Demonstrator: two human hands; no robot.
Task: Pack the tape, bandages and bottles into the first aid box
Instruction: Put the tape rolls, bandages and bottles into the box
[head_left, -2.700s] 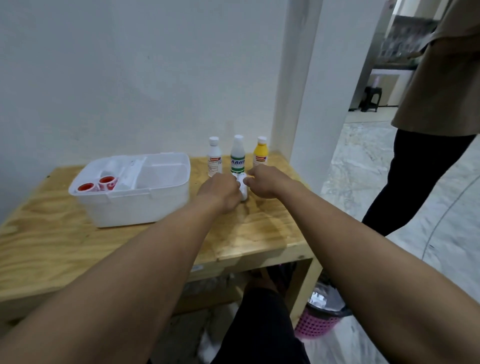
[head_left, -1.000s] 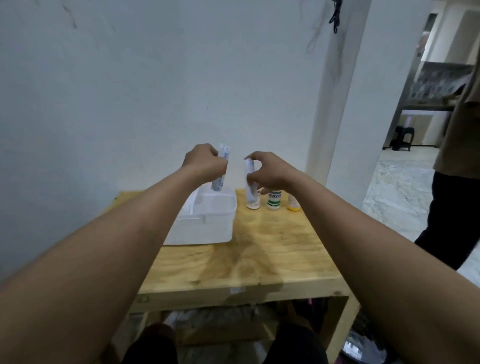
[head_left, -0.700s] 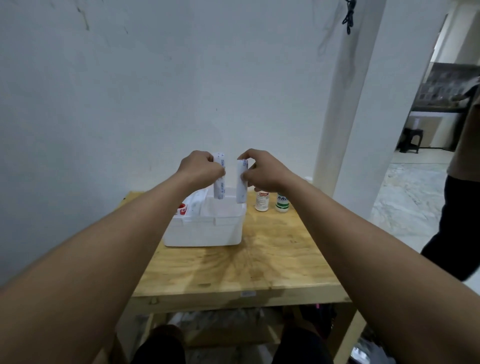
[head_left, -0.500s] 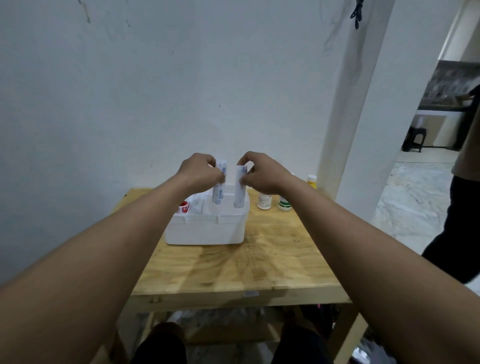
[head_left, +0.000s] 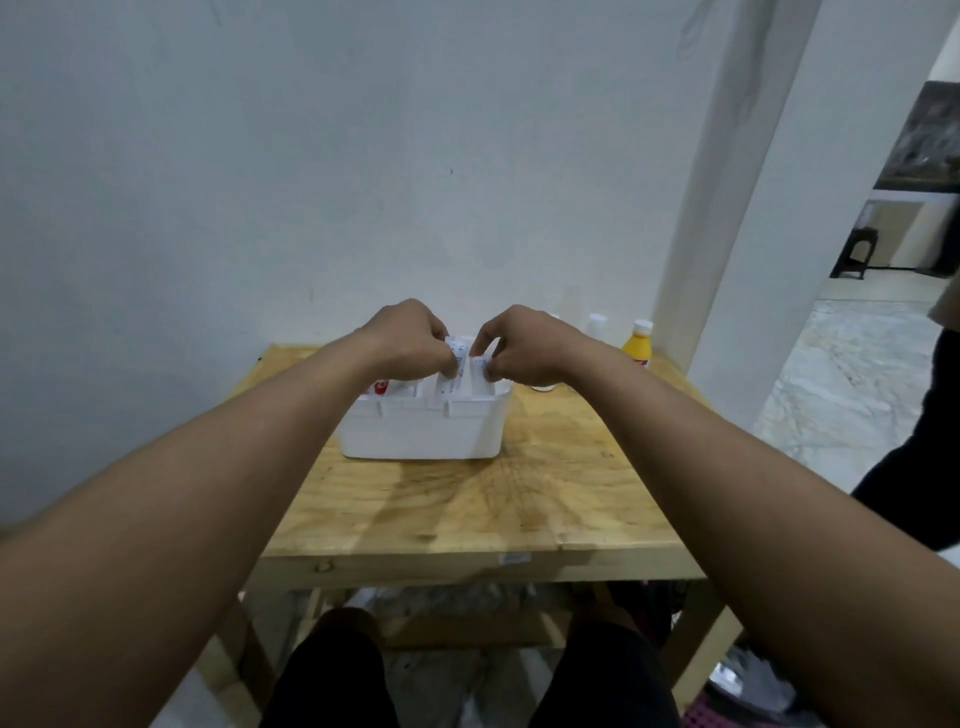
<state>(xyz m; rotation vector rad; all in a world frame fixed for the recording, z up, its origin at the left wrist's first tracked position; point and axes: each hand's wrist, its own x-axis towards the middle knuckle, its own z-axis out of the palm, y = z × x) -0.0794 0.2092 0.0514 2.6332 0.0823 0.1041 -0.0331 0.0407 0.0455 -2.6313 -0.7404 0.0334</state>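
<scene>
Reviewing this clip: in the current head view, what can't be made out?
- Head view: lower ends of the two bandage rolls, hidden by the box wall.
- Two bottles behind the right hand: only a cap and a base show.
- Yellow bottle label: too small to read.
- Red tape: mostly hidden by the left hand and box rim.

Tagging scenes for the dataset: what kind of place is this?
Probably a plain room in a home or small workshop, not a clinic: a bare plywood table against an unpainted white wall, a marble-patterned floor, and a doorway to another room at right.
</scene>
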